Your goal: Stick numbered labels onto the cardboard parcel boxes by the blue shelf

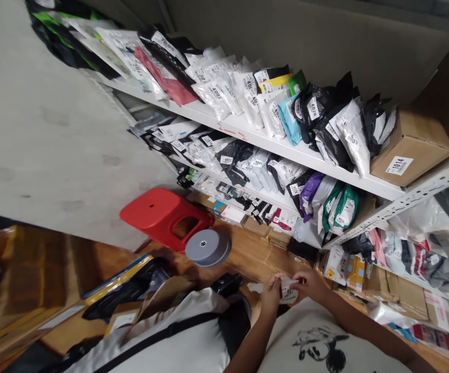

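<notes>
label: small white label [288, 290] pinched between both hands, low in view above the floor
left hand: [271, 294] fingertips grasping label's left edge
right hand: [313, 284] grasping its right edge
beyond: grey tape roll [207, 247], red stool [165, 215], shelves [248, 135] of numbered parcels

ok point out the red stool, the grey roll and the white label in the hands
red stool [156, 210], head view, on its flat seat top
grey roll [205, 246], head view, on its round upper face
white label [288, 291], head view, on the part showing between the two hands

Both hands meet low (fingers pinched): left hand [271, 293], right hand [312, 284].
</notes>
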A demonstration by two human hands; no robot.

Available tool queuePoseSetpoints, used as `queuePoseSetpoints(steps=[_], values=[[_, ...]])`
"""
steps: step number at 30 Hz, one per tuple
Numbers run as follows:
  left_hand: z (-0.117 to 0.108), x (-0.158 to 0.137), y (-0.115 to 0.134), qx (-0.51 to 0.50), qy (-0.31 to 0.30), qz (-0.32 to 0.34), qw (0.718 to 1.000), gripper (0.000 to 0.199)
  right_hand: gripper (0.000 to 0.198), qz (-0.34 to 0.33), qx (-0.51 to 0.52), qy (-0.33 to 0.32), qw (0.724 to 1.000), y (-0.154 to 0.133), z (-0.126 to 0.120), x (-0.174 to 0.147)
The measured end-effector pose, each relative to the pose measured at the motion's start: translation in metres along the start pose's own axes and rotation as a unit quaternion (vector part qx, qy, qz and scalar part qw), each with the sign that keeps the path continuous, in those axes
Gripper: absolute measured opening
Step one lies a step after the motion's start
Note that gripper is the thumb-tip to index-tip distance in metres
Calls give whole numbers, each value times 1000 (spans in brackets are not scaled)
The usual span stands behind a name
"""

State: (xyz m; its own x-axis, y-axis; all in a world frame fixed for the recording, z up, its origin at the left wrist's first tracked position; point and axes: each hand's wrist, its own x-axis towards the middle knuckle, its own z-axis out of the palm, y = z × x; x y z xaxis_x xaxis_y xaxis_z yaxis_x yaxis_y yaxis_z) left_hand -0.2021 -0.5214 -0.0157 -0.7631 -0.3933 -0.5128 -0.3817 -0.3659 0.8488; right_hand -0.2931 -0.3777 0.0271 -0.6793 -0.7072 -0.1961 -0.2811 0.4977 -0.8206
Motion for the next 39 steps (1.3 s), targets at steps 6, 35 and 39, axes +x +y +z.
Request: queuePoseSetpoints(steps=[6, 35, 39], values=[[5, 3, 16, 17, -88, 16, 996, 46, 26, 15, 3, 17, 1000, 1, -9, -5], [187, -198, -104, 110, 351, 111, 923, 48, 26, -21, 80, -417, 905, 108, -56, -109], [246, -251, -147, 120, 408, 83, 901, 55, 38, 0, 119, -450, 885, 131, -73, -171]])
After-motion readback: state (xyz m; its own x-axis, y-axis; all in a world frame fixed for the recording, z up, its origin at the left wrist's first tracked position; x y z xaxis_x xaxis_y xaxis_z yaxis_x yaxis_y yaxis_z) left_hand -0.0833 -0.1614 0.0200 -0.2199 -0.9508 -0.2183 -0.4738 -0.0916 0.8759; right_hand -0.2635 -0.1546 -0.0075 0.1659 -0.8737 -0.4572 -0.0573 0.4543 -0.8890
